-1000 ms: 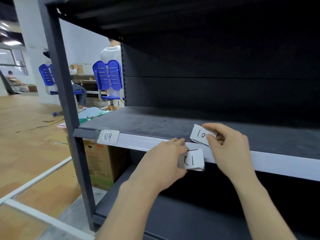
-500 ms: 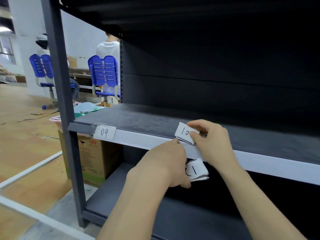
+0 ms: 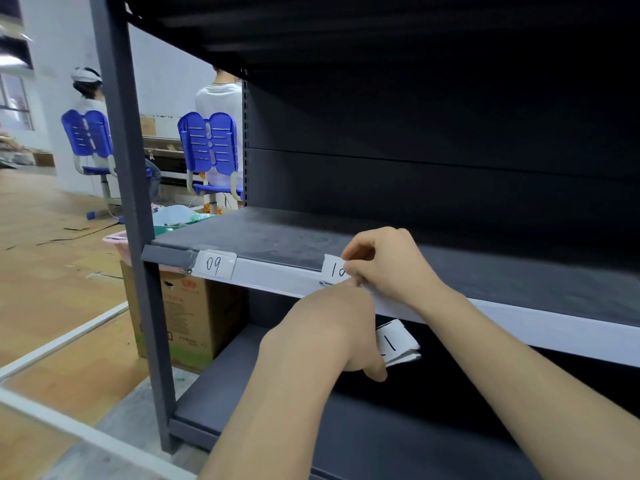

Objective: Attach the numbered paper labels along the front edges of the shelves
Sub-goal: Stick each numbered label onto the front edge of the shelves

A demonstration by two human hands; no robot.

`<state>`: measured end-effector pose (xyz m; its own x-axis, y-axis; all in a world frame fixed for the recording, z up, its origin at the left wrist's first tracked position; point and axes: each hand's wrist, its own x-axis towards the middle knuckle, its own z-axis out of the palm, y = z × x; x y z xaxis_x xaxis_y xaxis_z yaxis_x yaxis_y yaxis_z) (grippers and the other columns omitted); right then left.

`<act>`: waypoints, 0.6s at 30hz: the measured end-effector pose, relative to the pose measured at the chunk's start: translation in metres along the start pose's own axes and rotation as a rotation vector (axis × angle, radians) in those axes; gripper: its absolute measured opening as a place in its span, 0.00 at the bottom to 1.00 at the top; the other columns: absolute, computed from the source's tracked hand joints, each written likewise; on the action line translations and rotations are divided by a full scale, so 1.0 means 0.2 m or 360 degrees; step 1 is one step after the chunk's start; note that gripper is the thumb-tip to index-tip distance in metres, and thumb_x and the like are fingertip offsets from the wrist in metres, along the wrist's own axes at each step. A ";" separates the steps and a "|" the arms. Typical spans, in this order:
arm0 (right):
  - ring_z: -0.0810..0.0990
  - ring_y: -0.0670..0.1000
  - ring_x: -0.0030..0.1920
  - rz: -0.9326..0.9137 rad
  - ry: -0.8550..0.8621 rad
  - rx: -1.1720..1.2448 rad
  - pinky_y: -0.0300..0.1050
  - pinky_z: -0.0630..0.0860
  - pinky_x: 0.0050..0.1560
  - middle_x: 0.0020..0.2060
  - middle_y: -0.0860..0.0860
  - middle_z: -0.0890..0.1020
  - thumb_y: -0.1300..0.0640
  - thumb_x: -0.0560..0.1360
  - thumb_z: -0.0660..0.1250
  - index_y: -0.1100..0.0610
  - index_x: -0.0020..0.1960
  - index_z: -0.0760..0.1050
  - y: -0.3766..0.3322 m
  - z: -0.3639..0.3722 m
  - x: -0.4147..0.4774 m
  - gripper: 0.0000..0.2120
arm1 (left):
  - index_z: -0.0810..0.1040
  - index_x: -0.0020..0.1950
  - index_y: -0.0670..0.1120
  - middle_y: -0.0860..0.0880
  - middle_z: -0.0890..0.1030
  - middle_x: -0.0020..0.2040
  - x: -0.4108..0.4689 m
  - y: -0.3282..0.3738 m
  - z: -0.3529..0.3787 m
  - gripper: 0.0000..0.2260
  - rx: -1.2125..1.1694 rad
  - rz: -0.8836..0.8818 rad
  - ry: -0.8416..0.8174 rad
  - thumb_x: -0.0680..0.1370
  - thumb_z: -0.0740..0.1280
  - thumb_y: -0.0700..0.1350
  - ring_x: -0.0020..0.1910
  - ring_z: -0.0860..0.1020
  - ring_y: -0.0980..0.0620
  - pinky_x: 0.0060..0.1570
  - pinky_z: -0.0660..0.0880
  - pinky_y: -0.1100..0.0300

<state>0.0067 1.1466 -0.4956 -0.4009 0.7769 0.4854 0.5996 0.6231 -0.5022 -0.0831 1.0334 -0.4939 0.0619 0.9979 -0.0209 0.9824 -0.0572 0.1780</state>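
A dark grey shelf unit fills the view; its middle shelf has a white front strip [image 3: 277,277]. A paper label "09" [image 3: 213,265] sits in the strip near the left post. My right hand [image 3: 388,263] pinches a label marked "10" [image 3: 333,269] against the strip's top edge. My left hand [image 3: 332,327] touches the strip just below that label with its fingertips and holds a small stack of labels [image 3: 396,342], the top one reading "11" or "12", partly hidden by the hand.
A cardboard box [image 3: 183,317] stands on the floor behind the grey left post [image 3: 138,220]. The lower shelf [image 3: 277,410] lies below my arms. Two people sit on blue chairs [image 3: 207,147] at the back left. A white bar [image 3: 62,341] lies on the wooden floor.
Both hands moved left along the strip with the view. The "10" label came down from above the shelf surface onto the strip's edge; my left fingertips rose to meet it.
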 end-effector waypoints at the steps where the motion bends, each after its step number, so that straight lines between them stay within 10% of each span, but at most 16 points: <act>1: 0.82 0.45 0.35 0.0006 -0.0025 -0.0014 0.44 0.81 0.40 0.29 0.45 0.82 0.63 0.66 0.70 0.51 0.37 0.81 0.00 0.00 0.01 0.07 | 0.67 0.32 0.47 0.54 0.63 0.73 0.00 0.00 0.00 0.19 0.0003 -0.0001 -0.0001 0.69 0.75 0.53 0.36 0.73 0.50 0.28 0.64 0.59; 10: 0.80 0.38 0.30 -0.0045 -0.0283 0.0001 0.26 0.68 0.31 0.29 0.49 0.84 0.65 0.68 0.72 0.57 0.36 0.82 0.00 0.00 0.04 0.05 | 0.65 0.32 0.45 0.51 0.71 0.59 0.02 0.00 0.01 0.21 -0.0041 0.0011 0.0010 0.70 0.75 0.52 0.30 0.68 0.52 0.28 0.64 0.59; 18: 0.76 0.37 0.32 0.0066 -0.0416 0.0052 0.36 0.72 0.40 0.32 0.43 0.84 0.44 0.78 0.64 0.52 0.35 0.83 -0.01 -0.06 0.01 0.19 | 0.65 0.32 0.46 0.51 0.72 0.57 0.04 -0.03 0.02 0.20 -0.0106 0.0083 0.0081 0.69 0.76 0.52 0.30 0.68 0.53 0.27 0.64 0.58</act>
<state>0.0129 1.1465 -0.4861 -0.5441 0.7961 0.2649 0.5982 0.5895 -0.5428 -0.0886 1.0423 -0.4992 0.1023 0.9940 0.0396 0.9640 -0.1088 0.2427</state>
